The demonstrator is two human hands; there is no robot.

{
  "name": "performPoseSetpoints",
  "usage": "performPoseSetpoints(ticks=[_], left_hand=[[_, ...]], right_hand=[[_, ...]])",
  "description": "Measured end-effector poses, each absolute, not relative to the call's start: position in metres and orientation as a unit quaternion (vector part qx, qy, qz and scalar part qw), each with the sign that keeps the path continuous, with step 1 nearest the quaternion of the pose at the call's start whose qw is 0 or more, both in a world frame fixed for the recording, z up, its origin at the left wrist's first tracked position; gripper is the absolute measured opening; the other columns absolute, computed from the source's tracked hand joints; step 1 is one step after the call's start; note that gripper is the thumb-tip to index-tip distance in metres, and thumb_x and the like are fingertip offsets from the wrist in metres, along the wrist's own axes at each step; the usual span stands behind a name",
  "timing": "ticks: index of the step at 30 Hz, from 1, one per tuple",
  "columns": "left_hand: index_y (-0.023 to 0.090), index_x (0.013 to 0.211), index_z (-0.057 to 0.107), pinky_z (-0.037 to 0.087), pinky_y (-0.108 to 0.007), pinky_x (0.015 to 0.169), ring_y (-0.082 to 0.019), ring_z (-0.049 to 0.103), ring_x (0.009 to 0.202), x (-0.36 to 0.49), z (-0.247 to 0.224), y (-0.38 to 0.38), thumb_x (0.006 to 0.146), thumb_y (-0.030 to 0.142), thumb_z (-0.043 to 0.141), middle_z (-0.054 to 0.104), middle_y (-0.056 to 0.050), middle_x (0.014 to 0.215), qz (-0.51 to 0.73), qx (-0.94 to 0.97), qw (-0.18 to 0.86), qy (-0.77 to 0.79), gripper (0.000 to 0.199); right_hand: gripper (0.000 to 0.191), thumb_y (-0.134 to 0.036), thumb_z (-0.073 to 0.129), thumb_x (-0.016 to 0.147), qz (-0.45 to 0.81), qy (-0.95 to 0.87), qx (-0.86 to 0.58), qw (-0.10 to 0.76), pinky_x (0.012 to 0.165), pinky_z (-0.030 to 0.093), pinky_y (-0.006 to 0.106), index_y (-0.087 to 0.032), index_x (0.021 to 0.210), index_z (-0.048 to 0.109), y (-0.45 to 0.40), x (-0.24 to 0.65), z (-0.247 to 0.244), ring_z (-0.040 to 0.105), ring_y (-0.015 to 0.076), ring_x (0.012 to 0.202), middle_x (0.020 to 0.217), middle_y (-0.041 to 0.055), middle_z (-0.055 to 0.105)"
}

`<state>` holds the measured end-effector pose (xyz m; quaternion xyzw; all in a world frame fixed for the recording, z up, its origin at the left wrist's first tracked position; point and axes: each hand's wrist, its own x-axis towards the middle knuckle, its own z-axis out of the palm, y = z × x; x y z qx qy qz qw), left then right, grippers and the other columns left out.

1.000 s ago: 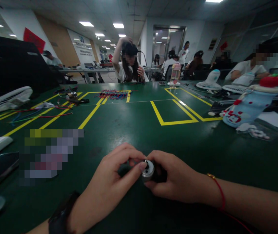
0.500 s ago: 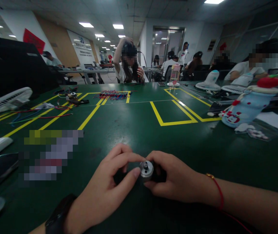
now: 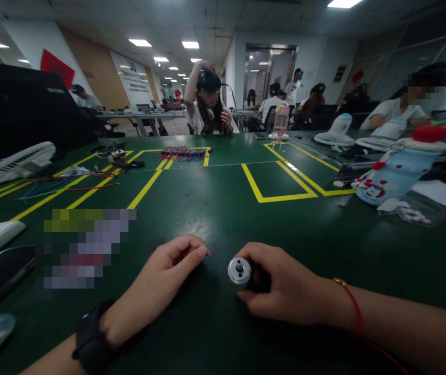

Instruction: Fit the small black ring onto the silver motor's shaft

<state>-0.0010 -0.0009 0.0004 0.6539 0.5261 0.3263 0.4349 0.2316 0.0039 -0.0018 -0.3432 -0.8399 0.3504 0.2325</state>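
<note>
My right hand [image 3: 285,284] is wrapped round a small electric motor [image 3: 239,272], a short cylinder with a silvery end face, a stub shaft in its middle and dark holes beside it. That end face points up and toward me. Left of the motor, apart from it, my left hand [image 3: 172,271] hovers low over the green table [image 3: 207,323]. Its thumb and fingertips are pressed together; whether anything small is between them is hidden. A dark watch [image 3: 94,336] is on my left wrist, a red cord bracelet [image 3: 354,307] on my right.
Loose wires [image 3: 101,177] and a white fan [image 3: 20,162] lie at left. A bundle of coloured wires [image 3: 184,152] lies farther back. A blue bottle [image 3: 398,169] stands at right, and a pink-capped bottle [image 3: 281,122] behind. A person [image 3: 209,104] sits across the table.
My left hand has drawn back from the motor to the left, and its spread thumb and forefinger have come together. The right hand still holds the motor, shifted slightly right.
</note>
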Motion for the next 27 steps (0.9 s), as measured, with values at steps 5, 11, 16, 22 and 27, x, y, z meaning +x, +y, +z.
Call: performPoseSetpoints(ticks=[5,11,16,22,27], left_hand=[[0.019,0.087,0.060,0.027,-0.021,0.047,-0.011,0.035,0.052,-0.005,-0.006,0.002,0.091,0.041,0.050,0.038,0.006,0.059,0.352,0.624,0.467,0.519,0.024],[0.019,0.088,0.060,0.028,-0.022,0.048,-0.012,0.037,0.053,-0.005,-0.004,0.002,0.091,0.042,0.049,0.040,0.006,0.059,0.335,0.641,0.448,0.525,0.026],[0.019,0.084,0.062,0.039,-0.023,0.056,-0.014,0.048,0.062,0.002,0.002,-0.002,0.092,0.035,0.049,0.054,0.002,0.070,0.300,0.710,0.379,0.512,0.022],[0.026,0.110,0.060,0.047,-0.029,0.074,-0.017,0.056,0.084,0.013,0.009,-0.010,0.093,0.028,0.050,0.059,-0.002,0.099,0.300,0.781,0.318,0.446,0.020],[0.028,0.106,0.065,0.046,-0.030,0.081,-0.019,0.055,0.091,0.023,0.014,-0.011,0.092,0.022,0.054,0.058,-0.003,0.098,0.322,0.807,0.285,0.404,0.019]], right_hand=[[0.032,-0.015,0.064,0.069,0.348,-0.839,-0.345,0.236,0.058,0.042,0.024,-0.019,0.099,0.056,0.003,0.232,-0.001,0.052,0.0124,0.067,0.086,0.0003,0.058],[0.038,-0.018,0.068,0.069,0.359,-0.829,-0.352,0.244,0.056,0.043,0.023,-0.020,0.104,0.054,0.003,0.233,-0.001,0.053,0.0122,0.067,0.087,-0.0001,0.058],[0.032,-0.022,0.070,0.071,0.363,-0.822,-0.367,0.242,0.053,0.041,0.023,-0.020,0.099,0.055,0.004,0.232,-0.005,0.052,0.0119,0.064,0.082,-0.0013,0.058],[0.030,-0.024,0.069,0.072,0.361,-0.824,-0.366,0.237,0.052,0.040,0.023,-0.020,0.098,0.054,0.005,0.230,-0.007,0.051,0.0117,0.063,0.079,-0.0020,0.057],[0.026,-0.024,0.068,0.072,0.353,-0.829,-0.363,0.237,0.053,0.039,0.023,-0.019,0.093,0.054,0.005,0.229,-0.007,0.050,0.0114,0.061,0.077,-0.0020,0.056]])
